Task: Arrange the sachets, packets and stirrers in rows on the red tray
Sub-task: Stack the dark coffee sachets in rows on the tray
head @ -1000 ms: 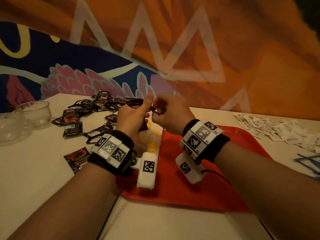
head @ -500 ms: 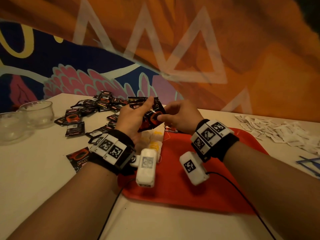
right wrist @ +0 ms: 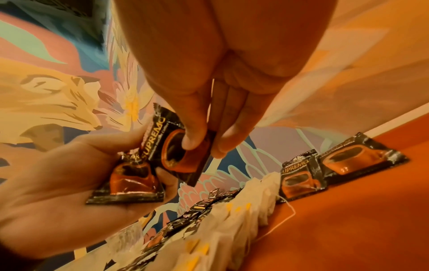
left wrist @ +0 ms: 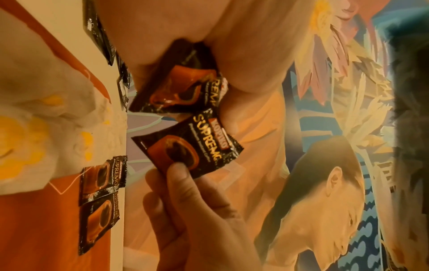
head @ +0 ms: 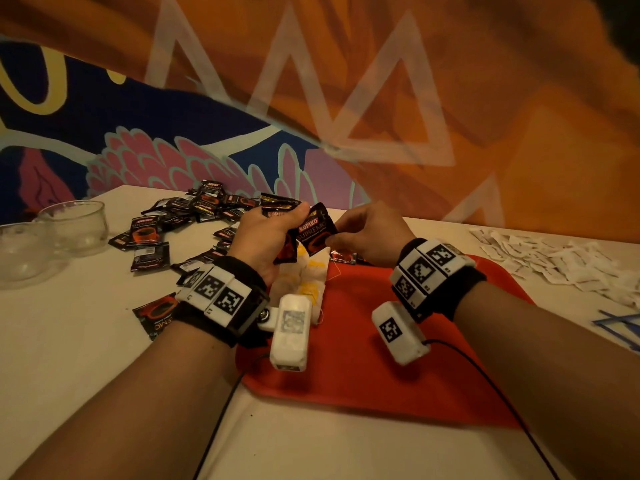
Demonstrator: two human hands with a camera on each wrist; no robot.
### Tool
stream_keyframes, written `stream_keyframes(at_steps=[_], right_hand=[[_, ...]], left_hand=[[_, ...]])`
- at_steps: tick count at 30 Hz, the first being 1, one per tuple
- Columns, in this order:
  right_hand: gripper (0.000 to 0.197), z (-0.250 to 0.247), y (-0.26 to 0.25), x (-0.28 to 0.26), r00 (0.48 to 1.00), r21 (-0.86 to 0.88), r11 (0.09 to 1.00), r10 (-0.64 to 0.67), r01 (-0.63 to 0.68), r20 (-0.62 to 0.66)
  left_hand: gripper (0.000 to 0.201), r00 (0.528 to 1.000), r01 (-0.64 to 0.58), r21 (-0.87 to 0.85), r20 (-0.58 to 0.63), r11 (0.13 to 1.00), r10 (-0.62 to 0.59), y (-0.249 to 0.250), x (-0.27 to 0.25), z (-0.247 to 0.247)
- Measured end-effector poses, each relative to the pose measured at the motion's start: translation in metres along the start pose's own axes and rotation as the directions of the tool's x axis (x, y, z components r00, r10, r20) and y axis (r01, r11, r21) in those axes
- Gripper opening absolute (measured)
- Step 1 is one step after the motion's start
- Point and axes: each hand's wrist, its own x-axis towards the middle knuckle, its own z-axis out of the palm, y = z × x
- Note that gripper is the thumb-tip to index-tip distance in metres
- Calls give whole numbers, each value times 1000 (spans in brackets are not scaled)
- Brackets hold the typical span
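My left hand (head: 277, 233) grips a small bunch of black coffee sachets (left wrist: 178, 88) above the tray's far left corner. My right hand (head: 363, 233) pinches one more black sachet (head: 317, 230) by its lower edge, thumb on its front (right wrist: 192, 143); its top still touches the left thumb. On the red tray (head: 381, 358), a row of white-and-yellow tea bags (head: 304, 275) runs along the left side. Two coffee sachets (right wrist: 299, 176) (right wrist: 357, 157) lie side by side at the tray's far edge.
A loose pile of black sachets (head: 194, 209) covers the table left of the tray. A heap of white sachets (head: 554, 258) lies at the right, with blue stirrers (head: 620, 323) at the right edge. Two glass bowls (head: 74, 221) (head: 20, 247) stand at the far left.
The hands have come back from the pile toward the tray's far corner and drawn slightly apart. The right hand now pinches one sachet away from the left hand's bunch.
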Motion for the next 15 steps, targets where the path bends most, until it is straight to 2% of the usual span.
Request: stream_keyframes(at_steps=[5, 10, 13, 15], right_hand=[[6, -2, -8, -2, 997, -79, 994, -76, 78, 19], [2, -3, -14, -4, 997, -71, 995, -63, 67, 51], [3, -4, -15, -6, 995, -51, 997, -54, 59, 85], [3, -5, -15, -5, 995, -69, 996, -57, 63, 84]], left_hand=[[11, 999, -35, 75, 39, 997, 32, 0, -2, 4], [32, 987, -163, 87, 4, 983, 164, 5, -8, 7], [41, 960, -281, 135, 56, 950, 276, 11, -17, 8], [37, 943, -331, 222, 84, 917, 321, 12, -19, 8]])
